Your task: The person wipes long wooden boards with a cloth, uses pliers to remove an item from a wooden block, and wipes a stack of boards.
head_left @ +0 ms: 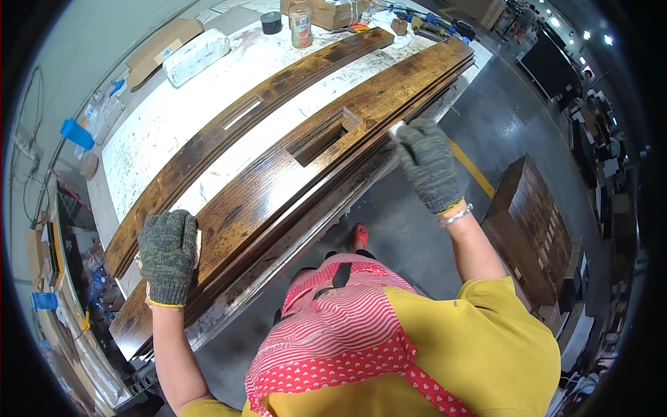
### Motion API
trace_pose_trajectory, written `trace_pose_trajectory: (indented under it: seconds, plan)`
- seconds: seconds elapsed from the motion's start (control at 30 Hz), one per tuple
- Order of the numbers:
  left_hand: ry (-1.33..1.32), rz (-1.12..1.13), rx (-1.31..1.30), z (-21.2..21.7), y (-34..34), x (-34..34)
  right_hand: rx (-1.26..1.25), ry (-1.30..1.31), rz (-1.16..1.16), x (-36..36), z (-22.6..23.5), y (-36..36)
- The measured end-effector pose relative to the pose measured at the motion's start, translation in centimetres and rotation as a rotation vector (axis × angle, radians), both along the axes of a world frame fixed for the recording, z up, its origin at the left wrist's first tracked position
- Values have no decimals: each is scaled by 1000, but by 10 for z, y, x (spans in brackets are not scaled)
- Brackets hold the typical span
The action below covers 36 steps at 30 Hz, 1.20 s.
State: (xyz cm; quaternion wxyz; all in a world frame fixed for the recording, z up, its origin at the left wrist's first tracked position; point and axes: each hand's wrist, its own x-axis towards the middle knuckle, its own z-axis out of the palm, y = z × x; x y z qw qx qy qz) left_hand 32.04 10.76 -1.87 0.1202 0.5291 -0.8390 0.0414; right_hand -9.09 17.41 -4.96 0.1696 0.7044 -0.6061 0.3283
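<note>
A long brown wooden board [243, 201] with a rectangular cut-out lies slantwise along the near edge of the table, apparently on top of others. My left hand [168, 258], in a dark green knit glove, rests over its near left end. Cream-coloured, rag-like edges [199, 249] stick out from under that hand. My right hand [427, 167], gloved the same way, is beside the board's long near edge, toward the far right. Its fingers are closed on a small white piece [397, 128], mostly hidden, so its kind is unclear.
A second slotted wooden board [201, 154] lies behind on the white, stained table [149, 128]. At the back are a bottle [301, 25], a black roll [271, 23] and a white wrapped bundle [196, 57]. A brown wooden cabinet [531, 233] stands on the floor at right.
</note>
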Motion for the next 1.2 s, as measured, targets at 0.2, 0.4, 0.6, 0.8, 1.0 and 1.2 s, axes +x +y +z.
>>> trace_pose_trajectory:
  seconds: [0.2, 0.4, 0.6, 0.8, 1.0, 1.2]
  plan:
    - [-11, -116, -215, -8, -3, 6, 54, -26, 356, 56, 10, 6]
    - [-44, -81, -135, -8, 0, 8, -41, 149, 60, -14, 0, -26]
    - [-115, -133, -16, 21, -7, -27, -188, 57, 1, -96, 4, -37]
    - [-120, -269, -8, 48, -48, -176, 26, 64, 214, -107, -9, -54]
    - [-143, -217, 314, 37, -86, -216, -19, 150, -127, -273, -2, -86]
    - [-315, -103, 360, 33, -89, -216, 194, -316, 509, -277, -24, -93]
